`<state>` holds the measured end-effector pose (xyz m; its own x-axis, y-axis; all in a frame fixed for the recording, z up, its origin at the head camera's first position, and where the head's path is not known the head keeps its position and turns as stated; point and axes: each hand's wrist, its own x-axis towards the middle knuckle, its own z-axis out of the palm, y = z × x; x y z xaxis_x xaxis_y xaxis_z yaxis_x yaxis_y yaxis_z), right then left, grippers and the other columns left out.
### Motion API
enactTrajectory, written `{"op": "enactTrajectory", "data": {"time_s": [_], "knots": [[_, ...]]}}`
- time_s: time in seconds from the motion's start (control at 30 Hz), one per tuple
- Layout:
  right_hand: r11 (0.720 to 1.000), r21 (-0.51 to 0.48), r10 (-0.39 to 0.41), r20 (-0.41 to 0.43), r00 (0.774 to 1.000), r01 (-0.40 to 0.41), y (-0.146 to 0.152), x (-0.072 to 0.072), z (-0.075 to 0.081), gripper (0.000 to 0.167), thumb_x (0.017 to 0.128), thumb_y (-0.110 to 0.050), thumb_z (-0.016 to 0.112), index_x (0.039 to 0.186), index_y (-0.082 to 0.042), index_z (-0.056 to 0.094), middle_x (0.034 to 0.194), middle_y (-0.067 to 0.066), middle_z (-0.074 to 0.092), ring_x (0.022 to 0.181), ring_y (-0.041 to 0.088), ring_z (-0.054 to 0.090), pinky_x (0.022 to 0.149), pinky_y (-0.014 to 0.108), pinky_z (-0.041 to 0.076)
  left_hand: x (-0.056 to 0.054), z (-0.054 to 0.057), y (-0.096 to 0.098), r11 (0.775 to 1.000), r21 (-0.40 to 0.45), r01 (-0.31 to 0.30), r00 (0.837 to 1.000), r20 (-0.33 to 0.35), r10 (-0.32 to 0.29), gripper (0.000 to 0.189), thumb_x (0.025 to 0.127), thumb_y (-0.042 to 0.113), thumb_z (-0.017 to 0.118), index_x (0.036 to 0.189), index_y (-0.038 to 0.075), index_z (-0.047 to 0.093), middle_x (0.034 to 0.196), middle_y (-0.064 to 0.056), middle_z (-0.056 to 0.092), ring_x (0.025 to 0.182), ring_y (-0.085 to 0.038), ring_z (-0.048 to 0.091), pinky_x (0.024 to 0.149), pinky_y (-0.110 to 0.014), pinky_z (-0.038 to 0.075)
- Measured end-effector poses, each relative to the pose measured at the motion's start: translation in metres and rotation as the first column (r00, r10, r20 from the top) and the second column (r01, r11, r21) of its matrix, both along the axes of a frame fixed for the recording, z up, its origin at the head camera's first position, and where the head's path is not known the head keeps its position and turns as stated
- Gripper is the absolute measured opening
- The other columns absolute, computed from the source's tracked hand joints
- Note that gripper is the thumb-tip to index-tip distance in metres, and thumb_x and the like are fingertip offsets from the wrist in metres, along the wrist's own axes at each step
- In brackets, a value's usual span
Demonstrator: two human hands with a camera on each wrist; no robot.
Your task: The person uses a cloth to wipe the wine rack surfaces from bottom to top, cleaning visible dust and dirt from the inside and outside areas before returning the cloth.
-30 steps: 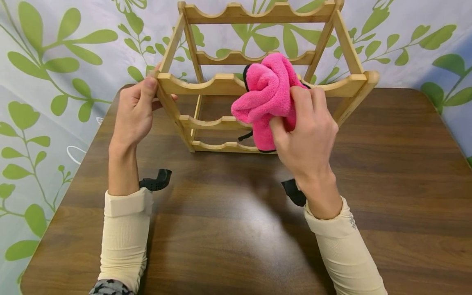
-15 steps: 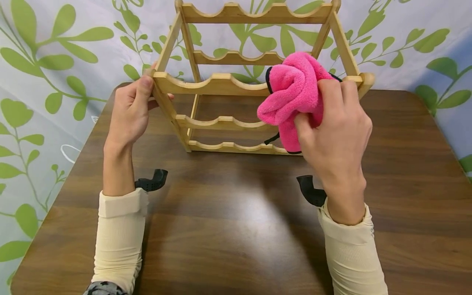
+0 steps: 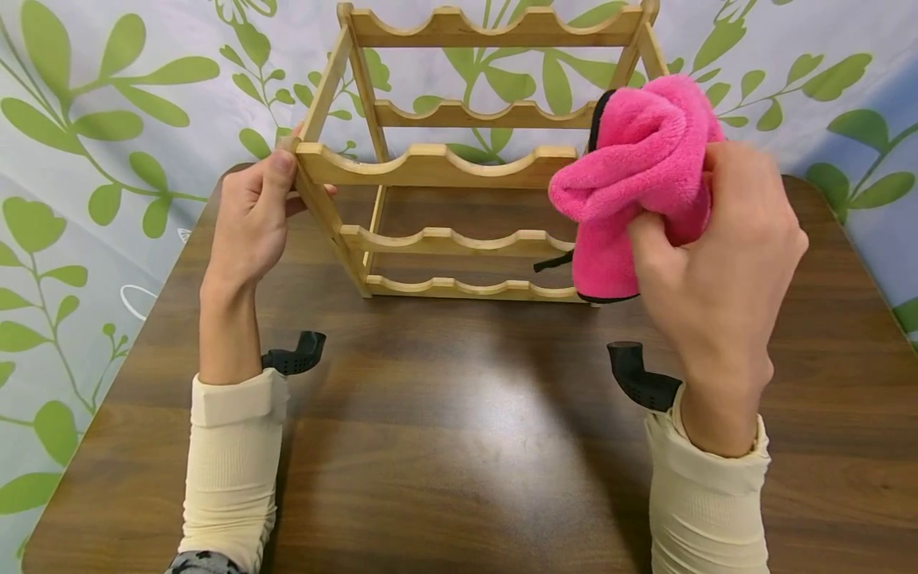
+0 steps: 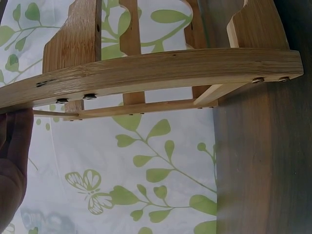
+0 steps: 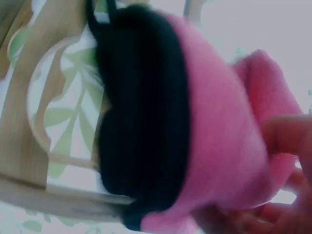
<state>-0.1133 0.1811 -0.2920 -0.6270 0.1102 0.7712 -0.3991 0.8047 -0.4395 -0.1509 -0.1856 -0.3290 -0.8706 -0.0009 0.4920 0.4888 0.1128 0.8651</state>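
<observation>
A light wooden rack (image 3: 423,166) with scalloped rails stands at the back of the table. My left hand (image 3: 251,219) grips its front left post near the top corner, thumb in front. In the left wrist view the fingers (image 4: 17,141) lie against the underside of the wooden post (image 4: 170,73). My right hand (image 3: 724,255) holds a bunched pink cloth (image 3: 645,159) with black edging and a black loop. The cloth covers the right end of the rack's top front rail and the front right corner. In the right wrist view the pink cloth (image 5: 219,122) is blurred.
The dark brown wooden table (image 3: 430,446) extends in front of the rack and to its right. Behind it hangs a white backdrop (image 3: 151,239) with green leaves. Black wrist mounts (image 3: 294,355) project inward from both cream sleeves (image 3: 233,462).
My right hand has moved right along the top front rail with the pink cloth, from near its middle to its right end. The left hand keeps its hold on the post.
</observation>
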Motion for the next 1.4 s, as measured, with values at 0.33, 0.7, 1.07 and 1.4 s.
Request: {"op": "enactTrajectory", "data": {"time_s": [0.33,0.7,1.07,1.4], "knots": [[0.854,-0.16,0.435,-0.302,0.848,-0.495,-0.063,0.0,-0.021,0.018,0.083,-0.006,0.061,0.094,0.008,0.061,0.087,0.018,0.059,0.074,0.026,0.054,0.057,0.025,0.044,0.0,0.0,0.0,1.0,-0.009,-0.01,1.0,-0.001,0.01,0.036,0.105,0.023,0.049,0.102,-0.004,0.073,0.13,-0.017,0.061,0.082,-0.022,0.07,0.082,-0.027,0.056],[0.843,0.247,0.529,-0.211,0.822,-0.479,-0.122,-0.005,-0.089,0.015,0.084,0.006,0.055,0.098,0.001,0.055,0.092,0.018,0.055,0.077,0.029,0.058,0.057,0.04,0.057,-0.002,0.001,0.0,0.998,-0.056,-0.032,0.999,-0.013,0.031,0.033,0.105,0.021,0.051,0.1,-0.002,0.073,0.118,-0.016,0.066,0.08,-0.022,0.069,0.082,-0.028,0.056],[0.888,0.341,0.385,-0.186,0.904,-0.308,-0.126,-0.015,-0.108,0.008,0.088,0.001,0.055,0.096,0.001,0.055,0.086,0.016,0.054,0.066,0.03,0.055,0.044,0.038,0.052,0.0,0.002,-0.001,0.998,-0.049,-0.033,0.999,-0.011,0.032,0.033,0.105,0.019,0.05,0.101,-0.003,0.073,0.126,-0.017,0.063,0.081,-0.022,0.07,0.082,-0.028,0.056],[0.916,0.319,0.295,-0.126,0.947,-0.243,-0.118,-0.015,-0.103,0.01,0.088,-0.006,0.061,0.089,-0.001,0.053,0.085,0.016,0.054,0.067,0.031,0.056,0.036,0.04,0.043,-0.001,0.002,-0.001,1.0,-0.022,-0.02,1.0,0.002,0.02,0.035,0.105,0.021,0.05,0.099,-0.004,0.073,0.116,-0.017,0.067,0.082,-0.022,0.07,0.082,-0.029,0.056]]}}
